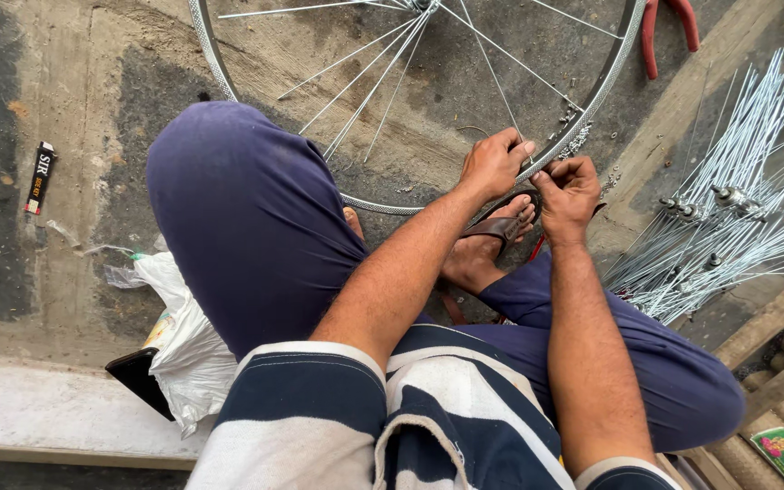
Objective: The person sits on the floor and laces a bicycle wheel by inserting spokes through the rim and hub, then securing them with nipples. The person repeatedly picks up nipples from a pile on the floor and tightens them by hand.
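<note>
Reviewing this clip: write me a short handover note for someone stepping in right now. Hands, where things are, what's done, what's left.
Left hand: gripping the wheel rim at its near edge.
Right hand: pinched shut at the same spot; what it grips is too small to tell.
Rim lies flat on the concrete floor; some spokes are fitted.
Loose spokes are bundled to the right, red-handled pliers beyond the rim.
Left: wide gaps between fitted spokes suggest lacing is unfinished.

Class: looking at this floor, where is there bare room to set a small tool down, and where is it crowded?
Bare concrete lies between the small black packet and the blue-trousered knee. It is crowded on the right: the loose silver spokes, red-handled pliers, and both hands, left hand and right hand, at the silver wheel rim.
</note>
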